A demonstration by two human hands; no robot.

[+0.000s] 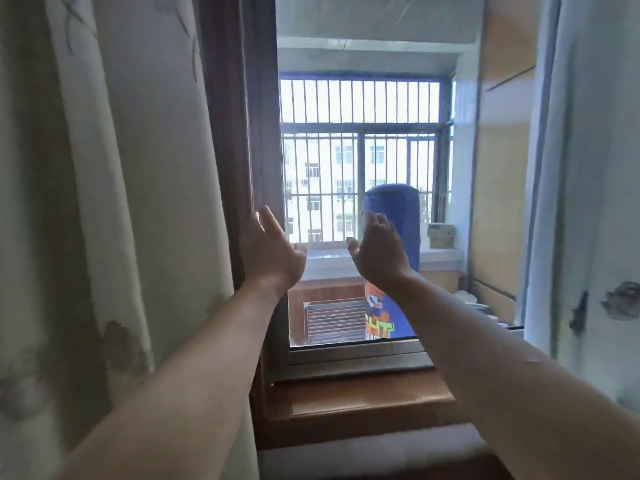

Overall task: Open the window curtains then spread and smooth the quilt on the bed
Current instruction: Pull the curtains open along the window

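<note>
Two pale curtains with a faded leaf print frame the window. The left curtain (114, 209) fills the left third of the view, and the right curtain (588, 188) hangs along the right edge. A wide gap between them shows the window glass (356, 161). Both my arms reach forward into that gap. My left hand (272, 252) is raised beside the left curtain's dark inner edge, fingers apart, holding nothing. My right hand (379, 252) is raised in the middle of the gap, also empty with fingers spread. No bed or quilt is in view.
A brown wooden sill (363, 400) runs below the metal window frame (353, 358). Beyond the glass lies a balcony with a barred outer window (360, 102), a blue rolled bundle (394, 216), a small box (441, 235) on a ledge and a radiator (332, 322).
</note>
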